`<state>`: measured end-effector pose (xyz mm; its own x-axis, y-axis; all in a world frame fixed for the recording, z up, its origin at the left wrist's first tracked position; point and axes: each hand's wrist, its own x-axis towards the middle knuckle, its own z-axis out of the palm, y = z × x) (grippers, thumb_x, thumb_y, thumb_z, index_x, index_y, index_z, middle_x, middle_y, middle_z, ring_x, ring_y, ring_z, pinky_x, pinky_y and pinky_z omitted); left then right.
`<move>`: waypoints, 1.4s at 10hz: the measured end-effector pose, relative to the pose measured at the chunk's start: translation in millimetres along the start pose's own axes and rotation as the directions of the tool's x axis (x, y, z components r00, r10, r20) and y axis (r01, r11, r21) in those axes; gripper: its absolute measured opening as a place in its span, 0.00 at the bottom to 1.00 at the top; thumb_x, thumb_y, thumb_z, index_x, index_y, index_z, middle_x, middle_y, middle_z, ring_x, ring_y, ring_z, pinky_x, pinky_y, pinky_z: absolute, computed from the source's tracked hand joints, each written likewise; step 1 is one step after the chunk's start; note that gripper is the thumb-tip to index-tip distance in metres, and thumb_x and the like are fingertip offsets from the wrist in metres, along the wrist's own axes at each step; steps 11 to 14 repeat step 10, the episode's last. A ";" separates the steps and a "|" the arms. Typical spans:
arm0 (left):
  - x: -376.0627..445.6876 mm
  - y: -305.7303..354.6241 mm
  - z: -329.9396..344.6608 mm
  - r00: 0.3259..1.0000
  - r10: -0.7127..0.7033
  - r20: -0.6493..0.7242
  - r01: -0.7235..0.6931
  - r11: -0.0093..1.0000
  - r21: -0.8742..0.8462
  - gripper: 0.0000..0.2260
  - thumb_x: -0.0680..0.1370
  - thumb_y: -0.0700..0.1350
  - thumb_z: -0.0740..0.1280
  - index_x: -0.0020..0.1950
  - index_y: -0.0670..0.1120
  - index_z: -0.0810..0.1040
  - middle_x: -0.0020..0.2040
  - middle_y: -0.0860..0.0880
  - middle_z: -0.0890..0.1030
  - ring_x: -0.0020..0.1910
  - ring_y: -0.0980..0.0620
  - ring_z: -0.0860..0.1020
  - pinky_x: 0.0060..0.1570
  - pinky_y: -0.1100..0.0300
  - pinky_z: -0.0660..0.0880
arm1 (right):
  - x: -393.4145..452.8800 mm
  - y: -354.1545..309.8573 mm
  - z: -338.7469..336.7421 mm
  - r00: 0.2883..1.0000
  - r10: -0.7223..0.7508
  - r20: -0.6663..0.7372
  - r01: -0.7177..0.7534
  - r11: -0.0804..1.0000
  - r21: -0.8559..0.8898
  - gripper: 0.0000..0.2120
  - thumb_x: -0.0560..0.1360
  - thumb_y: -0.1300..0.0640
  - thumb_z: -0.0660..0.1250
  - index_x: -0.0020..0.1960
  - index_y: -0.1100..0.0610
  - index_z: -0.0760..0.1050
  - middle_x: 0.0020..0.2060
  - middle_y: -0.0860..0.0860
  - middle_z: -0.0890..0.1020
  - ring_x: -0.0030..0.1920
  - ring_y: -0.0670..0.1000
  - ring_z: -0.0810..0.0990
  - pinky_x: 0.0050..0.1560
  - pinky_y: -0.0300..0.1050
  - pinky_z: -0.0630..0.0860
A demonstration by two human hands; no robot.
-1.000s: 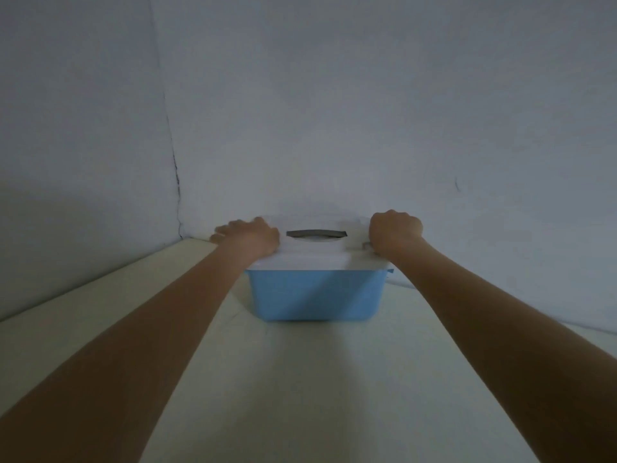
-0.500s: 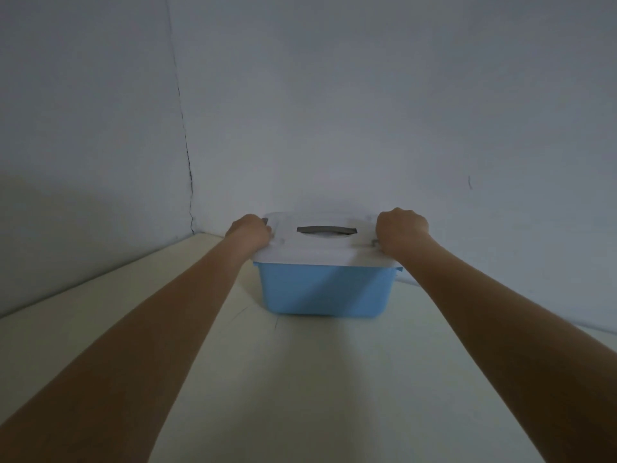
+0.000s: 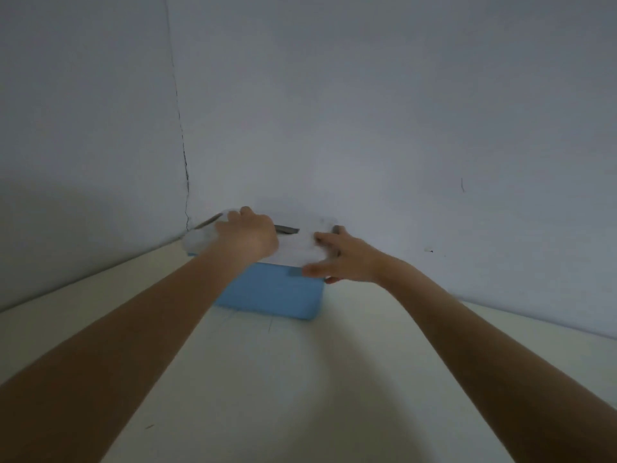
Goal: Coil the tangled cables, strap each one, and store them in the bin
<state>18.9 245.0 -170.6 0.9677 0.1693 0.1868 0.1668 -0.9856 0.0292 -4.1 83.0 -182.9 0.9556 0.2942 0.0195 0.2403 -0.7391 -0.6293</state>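
Both hands have shifted since a moment ago: they sat clenched at the two ends of the lid, and now the left hand [image 3: 247,233] has slid inward over the top while the right hand [image 3: 347,260] has opened out. The blue plastic bin [image 3: 273,295] has also swung a little, so its near right corner points toward the person. It stands on the pale cream tabletop [image 3: 267,396], close to the corner where the two grey-white walls [image 3: 367,111] meet. Its white plastic lid [image 3: 300,248] is blurred with motion and seems to sit skewed, overhanging the bin on the left; whether it is lifted I cannot tell. The left hand is curled over the lid near the dark grey handle [image 3: 286,229], gripping the lid. The right hand is released, fingers spread and straight, touching the lid's right end, thumb low beside the bin's rim.
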 end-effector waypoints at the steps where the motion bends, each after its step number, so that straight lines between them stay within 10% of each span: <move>1: 12.4 -36.0 2.3 0.999 0.000 0.040 -0.002 0.998 0.063 0.18 0.81 0.47 0.53 0.66 0.40 0.69 0.67 0.39 0.68 0.67 0.38 0.65 0.68 0.47 0.62 | 25.2 -27.0 30.1 0.996 -0.084 -0.039 0.070 0.955 -0.289 0.37 0.71 0.42 0.69 0.73 0.57 0.60 0.70 0.60 0.59 0.68 0.61 0.66 0.67 0.49 0.63; 8: 134.0 -145.8 61.5 0.986 0.142 -0.091 -0.090 0.898 0.431 0.17 0.80 0.36 0.51 0.69 0.40 0.60 0.73 0.40 0.59 0.67 0.39 0.65 0.68 0.42 0.58 | 181.6 -117.9 109.7 0.942 -0.288 -0.173 0.111 0.753 -0.649 0.21 0.77 0.44 0.59 0.61 0.59 0.72 0.57 0.56 0.77 0.62 0.59 0.73 0.66 0.51 0.62; 9: 130.7 -144.6 54.5 0.996 0.084 -0.040 -0.068 0.947 0.313 0.17 0.80 0.36 0.51 0.70 0.40 0.60 0.73 0.40 0.59 0.68 0.39 0.64 0.69 0.42 0.58 | 158.3 -108.8 96.0 0.974 -0.224 0.026 0.216 0.893 -0.395 0.29 0.78 0.44 0.60 0.71 0.62 0.62 0.69 0.60 0.67 0.71 0.60 0.61 0.69 0.46 0.56; 10: 110.3 -138.4 38.7 0.970 0.126 -0.208 -0.169 0.965 -0.202 0.20 0.80 0.40 0.57 0.72 0.38 0.62 0.73 0.39 0.62 0.70 0.41 0.63 0.70 0.49 0.60 | 108.1 -85.4 50.2 0.932 -0.362 -0.026 0.351 0.918 -0.184 0.19 0.78 0.53 0.63 0.65 0.62 0.72 0.63 0.55 0.76 0.65 0.52 0.72 0.57 0.33 0.63; 14: 110.3 -138.4 38.7 0.970 0.126 -0.208 -0.169 0.965 -0.202 0.20 0.80 0.40 0.57 0.72 0.38 0.62 0.73 0.39 0.62 0.70 0.41 0.63 0.70 0.49 0.60 | 108.1 -85.4 50.2 0.932 -0.362 -0.026 0.351 0.918 -0.184 0.19 0.78 0.53 0.63 0.65 0.62 0.72 0.63 0.55 0.76 0.65 0.52 0.72 0.57 0.33 0.63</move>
